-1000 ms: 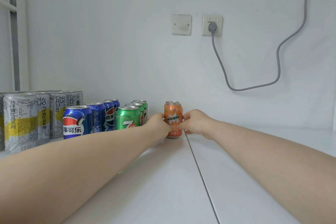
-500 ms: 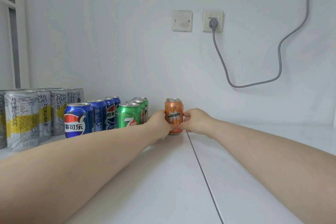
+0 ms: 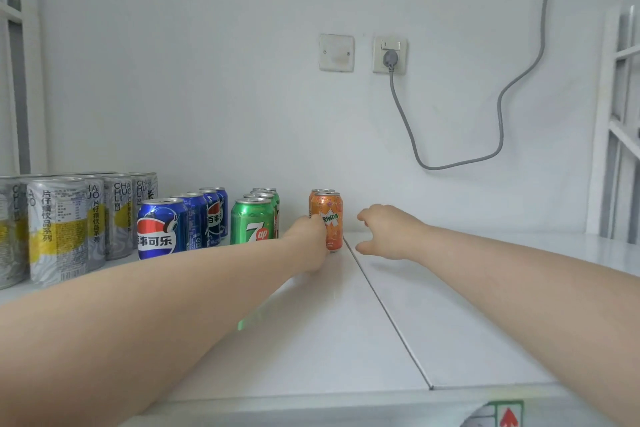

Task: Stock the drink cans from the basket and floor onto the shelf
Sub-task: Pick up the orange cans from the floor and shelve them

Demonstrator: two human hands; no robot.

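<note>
White wall is filling the background, with a socket (image 3: 389, 55) at one o'clock and its grey cable (image 3: 498, 104) looping off to the right. Below it the white shelf (image 3: 450, 305) is carrying rows of cans along nine o'clock: grey tea cans (image 3: 57, 229), blue cola cans (image 3: 161, 227), green lemon-lime cans (image 3: 252, 220). At the centre an orange can (image 3: 329, 220) is standing upright on the shelf just left of the seam, directly in front of a second orange can (image 3: 320, 191). The left hand (image 3: 308, 239) is touching its left side, though whether the fingers are wrapping it I cannot tell. The right hand (image 3: 388, 232) is hanging just beside the can, clear of it, fingers spread apart. Judging by this, the placing step is finishing. The next move is probably calling for both hands to go down for another can from the basket or floor, neither of which is showing.
</note>
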